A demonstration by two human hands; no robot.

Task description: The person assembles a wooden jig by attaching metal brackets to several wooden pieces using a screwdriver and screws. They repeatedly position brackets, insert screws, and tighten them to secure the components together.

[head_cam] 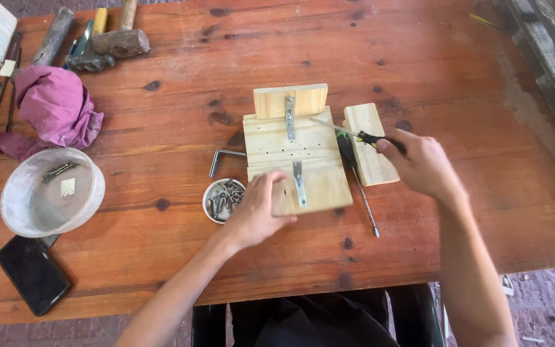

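Head view: screw bowl [223,200] beside left hand [256,213].

I see my left hand [256,212] pressed flat on the near edge of a pine board assembly [295,160] — boards joined by two metal brackets [299,183], one board standing upright at the far end. My right hand [422,164] grips a screwdriver [348,133], its tip over the boards. A second screwdriver [358,180] lies against a loose wooden block [370,142]. Just beside my left hand sits a small bowl of screws [223,200] — a hex key [223,159] near it.
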